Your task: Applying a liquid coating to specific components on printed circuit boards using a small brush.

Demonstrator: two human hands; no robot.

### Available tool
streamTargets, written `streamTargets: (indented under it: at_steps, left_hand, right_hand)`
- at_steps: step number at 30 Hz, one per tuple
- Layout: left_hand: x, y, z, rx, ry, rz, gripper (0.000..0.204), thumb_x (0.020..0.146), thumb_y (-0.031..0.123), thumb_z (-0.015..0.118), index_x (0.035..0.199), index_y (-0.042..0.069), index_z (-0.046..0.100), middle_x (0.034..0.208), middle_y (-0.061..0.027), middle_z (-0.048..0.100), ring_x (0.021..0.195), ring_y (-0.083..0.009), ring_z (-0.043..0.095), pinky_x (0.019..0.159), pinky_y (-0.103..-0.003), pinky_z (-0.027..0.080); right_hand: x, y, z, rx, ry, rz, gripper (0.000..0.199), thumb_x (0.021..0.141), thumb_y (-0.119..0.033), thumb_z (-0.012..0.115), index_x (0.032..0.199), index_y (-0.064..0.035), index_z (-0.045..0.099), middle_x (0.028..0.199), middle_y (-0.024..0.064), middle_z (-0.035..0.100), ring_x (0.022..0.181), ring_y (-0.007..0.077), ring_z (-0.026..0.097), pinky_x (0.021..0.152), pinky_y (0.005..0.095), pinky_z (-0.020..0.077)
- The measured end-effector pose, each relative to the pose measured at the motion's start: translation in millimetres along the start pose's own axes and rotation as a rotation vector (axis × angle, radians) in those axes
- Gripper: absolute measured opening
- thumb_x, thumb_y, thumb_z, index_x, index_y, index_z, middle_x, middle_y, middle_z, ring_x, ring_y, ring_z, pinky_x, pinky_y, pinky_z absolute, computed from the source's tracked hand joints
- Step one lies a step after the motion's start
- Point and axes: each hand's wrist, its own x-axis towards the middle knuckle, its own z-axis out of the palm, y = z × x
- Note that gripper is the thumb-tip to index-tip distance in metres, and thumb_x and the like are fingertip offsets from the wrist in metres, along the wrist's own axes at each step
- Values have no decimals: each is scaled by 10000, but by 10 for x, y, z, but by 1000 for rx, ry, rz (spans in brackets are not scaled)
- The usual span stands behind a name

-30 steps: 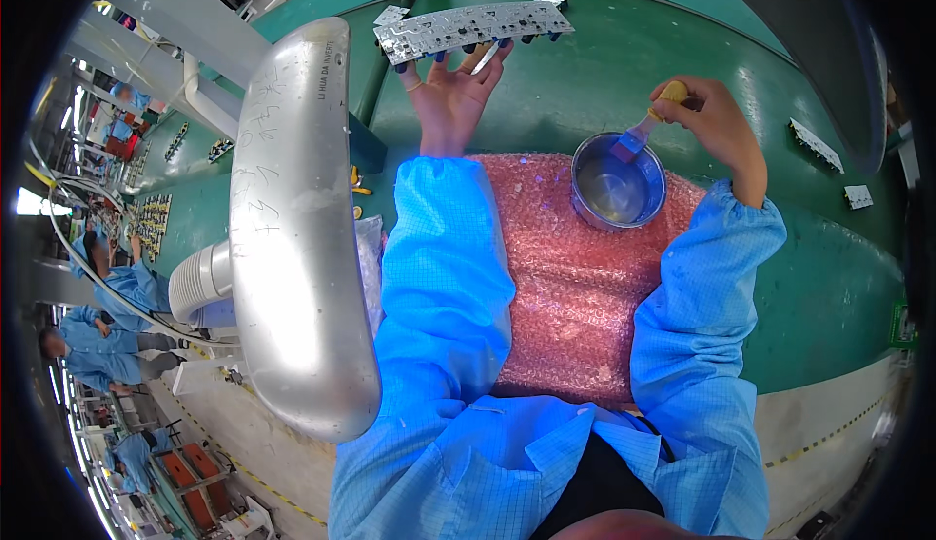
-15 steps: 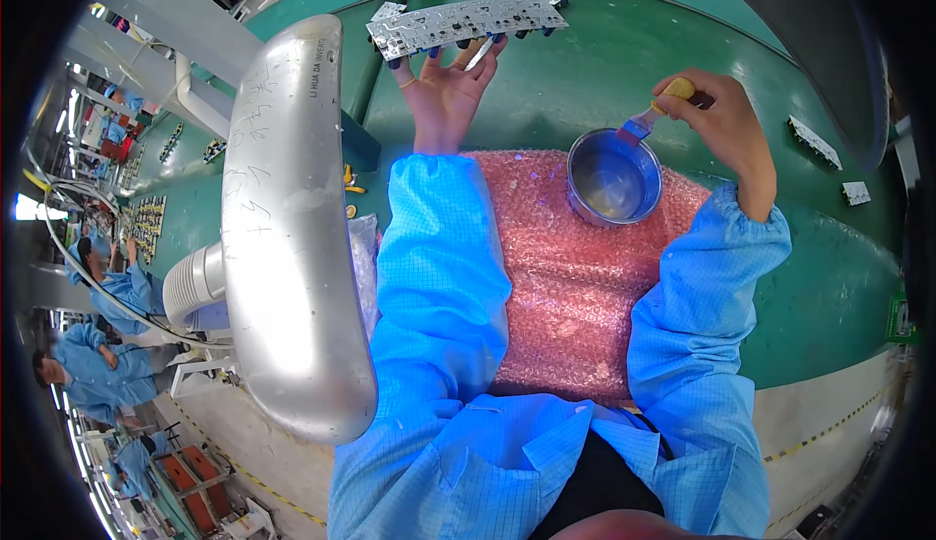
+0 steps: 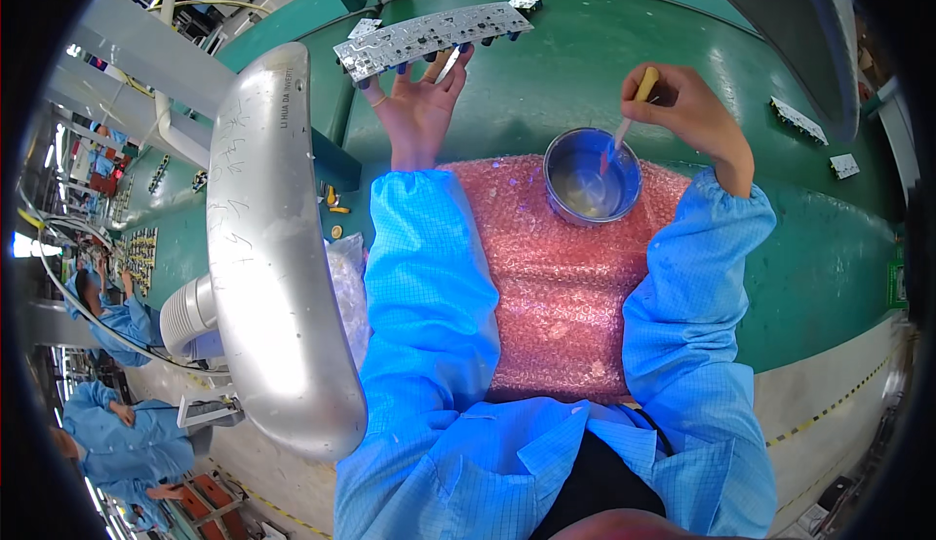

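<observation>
A long, narrow printed circuit board (image 3: 429,41), silvery with dark parts, is held up at the far left. My left hand (image 3: 417,116) grips it from the near side, fingers at its lower edge. My right hand (image 3: 697,121) is closed round the yellow handle of a small brush (image 3: 644,86). The brush points down into a round metal cup (image 3: 558,174), its bristles inside the rim near the right wall. Some pale liquid seems to lie in the cup, which stands on pink bubble wrap (image 3: 556,316).
A large silver lamp-like housing (image 3: 273,277) with a ribbed hose (image 3: 190,316) stands close by my left arm. More boards (image 3: 799,121) lie on the green table (image 3: 546,92) at the right. A clear plastic bag (image 3: 348,282) is beside my left sleeve. Co-workers (image 3: 127,433) are at the far left.
The brush has gone from the cup's rim down into the cup, its handle now more upright. The whole view has shifted slightly; my left hand still holds the board.
</observation>
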Motion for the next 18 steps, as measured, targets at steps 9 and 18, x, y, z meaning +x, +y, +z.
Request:
streamTargets:
  at_steps: [9, 18]
  left_hand:
    - [-17, -20, 86, 21, -28, -7, 820, 763, 660, 619, 1292, 82, 378, 1418, -308, 245, 1244, -557, 358, 909, -519, 462]
    - [-12, 0, 107, -19, -31, -12, 755, 776, 624, 625, 1250, 70, 429, 1401, -311, 268, 1247, -586, 338, 913, -544, 467]
  right_hand:
    - [20, 199, -72, -122, 124, 26, 161, 853, -121, 638, 970, -11, 630, 854, 28, 619, 793, 111, 586, 714, 250, 458]
    - [-132, 42, -183, -183, 317, 4, 152, 842, -88, 658, 972, -10, 646, 844, 19, 620, 764, 100, 574, 692, 241, 458]
